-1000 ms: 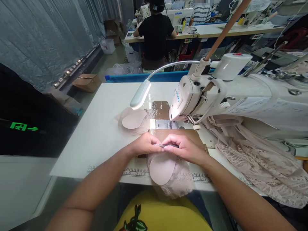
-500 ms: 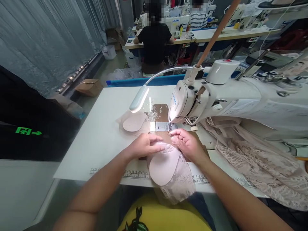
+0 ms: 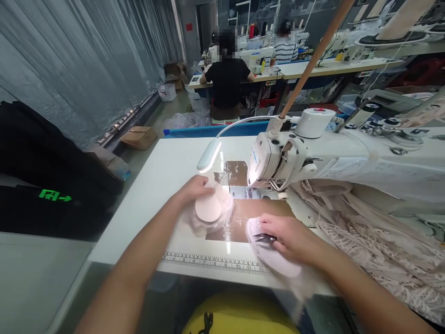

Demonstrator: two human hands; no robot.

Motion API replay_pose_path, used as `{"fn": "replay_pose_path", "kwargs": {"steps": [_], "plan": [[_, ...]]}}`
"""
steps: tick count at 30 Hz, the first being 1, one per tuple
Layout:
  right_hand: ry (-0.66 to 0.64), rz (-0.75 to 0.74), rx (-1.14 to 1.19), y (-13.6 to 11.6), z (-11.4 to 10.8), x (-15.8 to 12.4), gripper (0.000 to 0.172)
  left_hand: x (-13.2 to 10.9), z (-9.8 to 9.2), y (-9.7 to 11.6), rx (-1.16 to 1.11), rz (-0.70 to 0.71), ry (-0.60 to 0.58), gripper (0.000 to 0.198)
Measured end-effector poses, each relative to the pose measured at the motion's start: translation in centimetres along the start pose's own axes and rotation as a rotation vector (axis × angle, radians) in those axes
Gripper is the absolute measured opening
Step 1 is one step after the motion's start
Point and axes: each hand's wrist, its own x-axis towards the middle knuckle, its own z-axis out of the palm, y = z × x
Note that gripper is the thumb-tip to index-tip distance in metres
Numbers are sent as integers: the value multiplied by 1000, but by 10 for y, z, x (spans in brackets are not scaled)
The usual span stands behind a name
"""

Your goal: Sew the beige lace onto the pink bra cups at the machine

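Observation:
My left hand (image 3: 195, 189) is closed on a pale pink padded cup piece (image 3: 208, 209) with sheer lace round it, to the left of the needle area. My right hand (image 3: 288, 237) lies on a second pale cup piece (image 3: 278, 264) near the table's front edge, fingers curled, with small dark thread snips (image 3: 264, 237) in them. The white sewing machine head (image 3: 274, 160) stands just behind both hands. A brown cardboard patch (image 3: 243, 218) covers the table between the two pieces.
A gooseneck lamp (image 3: 208, 155) shines over the work. A heap of beige lace fabric (image 3: 382, 246) lies to the right under the machine arm. A printed ruler (image 3: 215, 262) runs along the white table's front edge. Another person in black sits at a far table (image 3: 227, 81).
The hands have parted: my left hand reached forward-left and took the far cup piece, my right hand slid the near piece to the right. The camera tilted up a little.

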Motion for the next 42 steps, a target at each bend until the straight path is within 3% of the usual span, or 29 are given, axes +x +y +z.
{"fn": "replay_pose_path", "kwargs": {"steps": [2, 5, 8, 12, 15, 18, 22, 27, 29, 32, 36, 42], "plan": [[-8, 72, 96, 9, -11, -10, 17, -7, 7, -5, -106, 32, -62, 30], [96, 164, 338, 11, -21, -12, 12, -14, 17, -8, -286, 83, -187, 37], [199, 277, 545, 2, -20, 5, 25, -19, 22, -5, -488, 115, -310, 36], [194, 273, 635, -13, -9, 39, 43, -25, 26, 1, -517, 124, -351, 31], [198, 175, 580, -18, 1, 54, 21, -28, 25, 3, -515, 172, -353, 27], [215, 140, 544, -18, 10, 57, 26, -30, 20, 4, -440, 243, -336, 26], [232, 180, 599, -16, 14, 53, 32, -37, 15, 12, -125, 395, -281, 34], [241, 144, 647, -18, 14, 52, 33, -42, 27, 26, 145, 609, -150, 47], [233, 137, 702, -19, 14, 52, 32, -39, 35, 26, 92, 594, -220, 47], [220, 136, 812, -17, 13, 51, 26, -33, 42, 19, -69, 462, -358, 36], [254, 175, 806, -16, 10, 48, 27, -28, 42, 10, -177, 289, -422, 27], [255, 170, 827, -14, 12, 46, 31, -28, 42, 14, -302, 287, -488, 29]]}}
